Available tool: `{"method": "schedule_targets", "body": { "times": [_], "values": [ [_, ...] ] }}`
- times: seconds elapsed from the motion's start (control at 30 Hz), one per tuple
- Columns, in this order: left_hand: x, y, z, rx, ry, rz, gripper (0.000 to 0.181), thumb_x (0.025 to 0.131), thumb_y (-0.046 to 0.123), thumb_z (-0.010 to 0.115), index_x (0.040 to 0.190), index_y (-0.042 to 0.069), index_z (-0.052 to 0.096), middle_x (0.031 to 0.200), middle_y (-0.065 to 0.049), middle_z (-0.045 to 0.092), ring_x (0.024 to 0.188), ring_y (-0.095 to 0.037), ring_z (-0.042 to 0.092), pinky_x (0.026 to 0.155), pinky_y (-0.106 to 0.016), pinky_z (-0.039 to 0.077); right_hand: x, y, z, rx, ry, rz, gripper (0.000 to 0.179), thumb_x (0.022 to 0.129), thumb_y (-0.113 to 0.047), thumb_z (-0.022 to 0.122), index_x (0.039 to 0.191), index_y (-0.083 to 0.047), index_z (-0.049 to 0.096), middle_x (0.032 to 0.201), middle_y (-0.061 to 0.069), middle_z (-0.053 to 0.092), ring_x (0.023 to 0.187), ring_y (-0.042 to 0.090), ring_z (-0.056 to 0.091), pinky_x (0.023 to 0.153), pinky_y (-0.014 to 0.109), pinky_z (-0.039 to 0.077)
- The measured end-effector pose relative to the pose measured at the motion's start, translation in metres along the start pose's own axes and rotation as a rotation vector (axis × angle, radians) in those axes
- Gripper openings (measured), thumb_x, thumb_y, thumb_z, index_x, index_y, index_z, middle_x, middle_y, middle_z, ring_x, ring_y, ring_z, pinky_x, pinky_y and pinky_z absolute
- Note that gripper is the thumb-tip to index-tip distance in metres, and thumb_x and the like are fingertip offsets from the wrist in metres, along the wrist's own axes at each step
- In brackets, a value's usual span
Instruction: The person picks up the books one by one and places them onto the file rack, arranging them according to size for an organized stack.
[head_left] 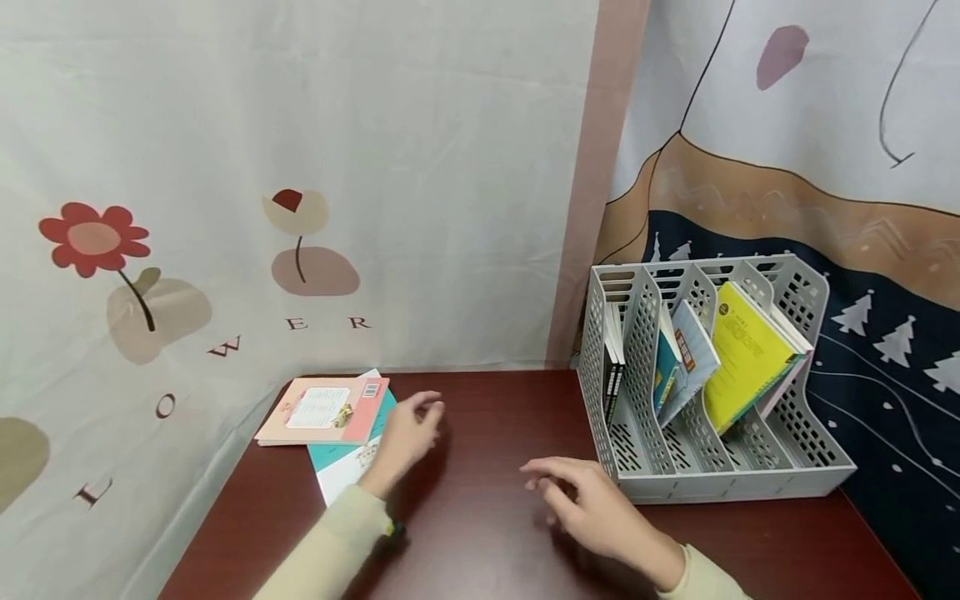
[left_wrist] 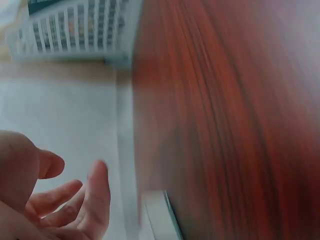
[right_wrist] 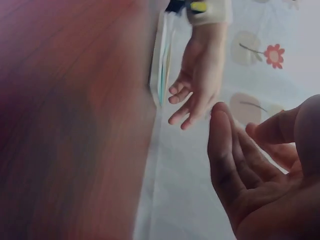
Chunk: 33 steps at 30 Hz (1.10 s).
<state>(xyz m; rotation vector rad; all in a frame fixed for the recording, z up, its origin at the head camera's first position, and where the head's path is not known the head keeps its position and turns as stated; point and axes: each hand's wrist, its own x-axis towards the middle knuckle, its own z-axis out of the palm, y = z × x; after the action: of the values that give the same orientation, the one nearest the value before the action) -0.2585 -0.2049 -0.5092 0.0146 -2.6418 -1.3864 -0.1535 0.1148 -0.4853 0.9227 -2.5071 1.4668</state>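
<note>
My left hand [head_left: 408, 437] hovers beside a small stack of books at the table's far left, holding nothing, its fingers loosely bent. Topmost in that stack is a pink book [head_left: 311, 412] with a white text panel; a teal-and-white book [head_left: 341, 467] sticks out from beneath it. To the right, my right hand [head_left: 592, 508] is over the table just left of a grey file rack, fingers relaxed and nothing in them. Both hands also show in the right wrist view, the left [right_wrist: 202, 75] beyond the right [right_wrist: 255, 165].
The perforated grey rack [head_left: 742, 487] has several compartments. Thin dark-spined books [head_left: 613, 367] stand in its left one, blue books [head_left: 690, 358] lean farther right, and a yellow book [head_left: 746, 358] tilts beside them. A printed curtain [head_left: 450, 208] hangs behind the reddish-brown table [head_left: 495, 417].
</note>
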Motion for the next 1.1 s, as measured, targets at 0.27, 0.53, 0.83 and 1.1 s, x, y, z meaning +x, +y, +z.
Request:
{"method": "schedule_targets", "body": {
  "times": [0.27, 0.53, 0.83, 1.1],
  "values": [
    [0.030, -0.069, -0.088, 0.277, 0.137, -0.196, 0.048, 0.112, 0.029, 0.054, 0.151, 0.002, 0.063, 0.137, -0.028, 0.072, 0.124, -0.045, 0.070, 0.102, -0.059, 0.055, 0.026, -0.001, 0.030, -0.019, -0.111, 0.060, 0.030, 0.107, -0.005, 0.064, 0.128, -0.020, 0.080, 0.107, 0.006, 0.083, 0.066, 0.004, 0.071, 0.065, 0.023, 0.060],
    [0.039, -0.107, -0.145, 0.436, 0.213, -0.386, 0.058, 0.112, 0.036, 0.053, 0.154, -0.004, 0.055, 0.145, -0.037, 0.059, 0.134, -0.056, 0.051, 0.109, -0.068, 0.042, 0.052, 0.005, 0.062, -0.179, -0.131, 0.017, 0.028, 0.105, -0.009, 0.064, 0.125, -0.015, 0.082, 0.104, -0.001, 0.084, 0.070, -0.008, 0.062, 0.080, 0.019, 0.057],
    [0.038, -0.113, -0.173, 0.527, 0.112, -0.465, 0.087, 0.106, 0.058, 0.055, 0.154, -0.013, 0.042, 0.152, -0.045, 0.044, 0.137, -0.065, 0.039, 0.110, -0.071, 0.032, 0.085, -0.004, 0.080, -0.309, -0.250, 0.060, 0.027, 0.105, -0.016, 0.064, 0.124, -0.015, 0.083, 0.110, -0.007, 0.083, 0.084, -0.005, 0.066, 0.081, 0.022, 0.057],
    [0.040, -0.120, -0.174, 0.514, 0.113, -0.422, 0.090, 0.099, 0.058, 0.072, 0.131, -0.024, 0.055, 0.119, -0.044, 0.058, 0.112, -0.058, 0.048, 0.099, -0.068, 0.041, 0.090, 0.002, 0.075, -0.285, -0.264, 0.138, 0.024, 0.105, -0.017, 0.067, 0.123, -0.016, 0.083, 0.100, -0.011, 0.081, 0.081, -0.003, 0.065, 0.080, 0.024, 0.056]
  ]
}}
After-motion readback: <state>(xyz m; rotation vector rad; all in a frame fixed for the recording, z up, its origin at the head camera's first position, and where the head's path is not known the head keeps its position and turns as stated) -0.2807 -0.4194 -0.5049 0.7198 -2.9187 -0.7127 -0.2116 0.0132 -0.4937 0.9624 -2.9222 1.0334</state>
